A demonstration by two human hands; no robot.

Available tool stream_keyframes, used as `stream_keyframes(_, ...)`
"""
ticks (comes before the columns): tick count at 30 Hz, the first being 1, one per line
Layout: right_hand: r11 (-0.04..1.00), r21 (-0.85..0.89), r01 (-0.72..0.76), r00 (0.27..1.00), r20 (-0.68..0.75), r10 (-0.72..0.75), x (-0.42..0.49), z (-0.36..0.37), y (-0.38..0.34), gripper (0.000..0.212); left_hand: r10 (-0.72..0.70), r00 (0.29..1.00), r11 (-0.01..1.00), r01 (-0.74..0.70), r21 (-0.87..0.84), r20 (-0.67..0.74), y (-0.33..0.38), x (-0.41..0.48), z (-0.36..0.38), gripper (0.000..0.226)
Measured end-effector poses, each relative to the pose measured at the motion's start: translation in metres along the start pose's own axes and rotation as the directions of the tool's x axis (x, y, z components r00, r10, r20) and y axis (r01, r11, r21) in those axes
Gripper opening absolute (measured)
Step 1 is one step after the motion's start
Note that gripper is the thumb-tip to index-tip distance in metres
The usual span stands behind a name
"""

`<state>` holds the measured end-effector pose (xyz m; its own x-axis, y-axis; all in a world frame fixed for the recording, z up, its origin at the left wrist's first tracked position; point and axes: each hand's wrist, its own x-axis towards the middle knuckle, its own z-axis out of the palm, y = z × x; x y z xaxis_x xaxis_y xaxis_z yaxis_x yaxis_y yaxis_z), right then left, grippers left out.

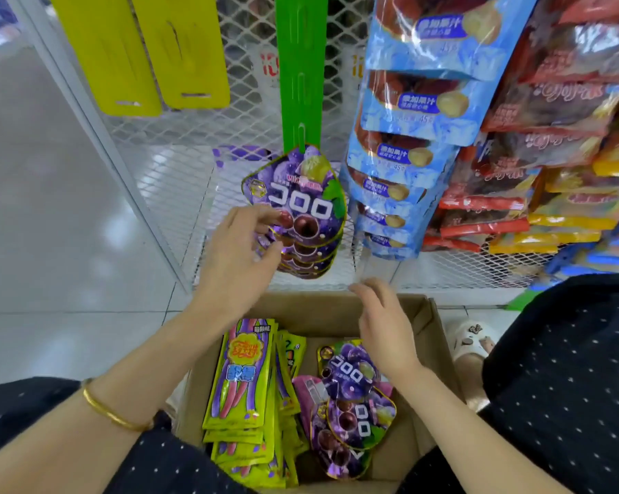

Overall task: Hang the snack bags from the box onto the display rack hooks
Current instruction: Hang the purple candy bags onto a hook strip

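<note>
Now | left hand (238, 253) pinches hung grape bags (302, 212) | right hand (382, 322) relaxed over box (318, 315)

Glossy foil snack bags (302, 205), matt cardboard box (425, 315), seemingly metal mesh rack (179, 172).

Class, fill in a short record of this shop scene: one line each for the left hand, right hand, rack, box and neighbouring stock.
Left hand: pinches the left edge of the hanging purple bags
Right hand: open above the box, holding nothing
Rack: green strip carries the purple stack; yellow strips beside it show no bags
Box: yellow-green bags on the left, loose purple bags on the right
Neighbouring stock: blue bags hang right of the green strip
</note>
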<state>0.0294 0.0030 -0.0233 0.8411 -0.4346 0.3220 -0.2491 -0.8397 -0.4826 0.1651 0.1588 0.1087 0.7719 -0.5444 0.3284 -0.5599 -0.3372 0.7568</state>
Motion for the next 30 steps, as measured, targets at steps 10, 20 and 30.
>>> stream_keyframes(10, 0.698, 0.062, -0.713, 0.592, 0.587, 0.553, -0.087, 0.110, 0.093, 0.044, -0.239, 0.832, 0.971, 0.216, 0.104, 0.501, -0.042, -0.033, 0.050, 0.022)
stream_keyframes(20, 0.070, 0.322, -0.944, 0.271, 0.637, 0.722, -0.079, 0.143, 0.092, 0.032, -0.345, 0.793, 0.939, 0.299, 0.172, 0.503, -0.062, -0.029, 0.054, 0.023)
stream_keyframes(30, 0.489, 0.424, -0.762, 0.645, 0.430, 0.632, -0.037, 0.080, 0.051, 0.017, -0.348, 0.772, 0.937, 0.269, 0.222, 0.533, -0.056, -0.031, 0.056, 0.029)
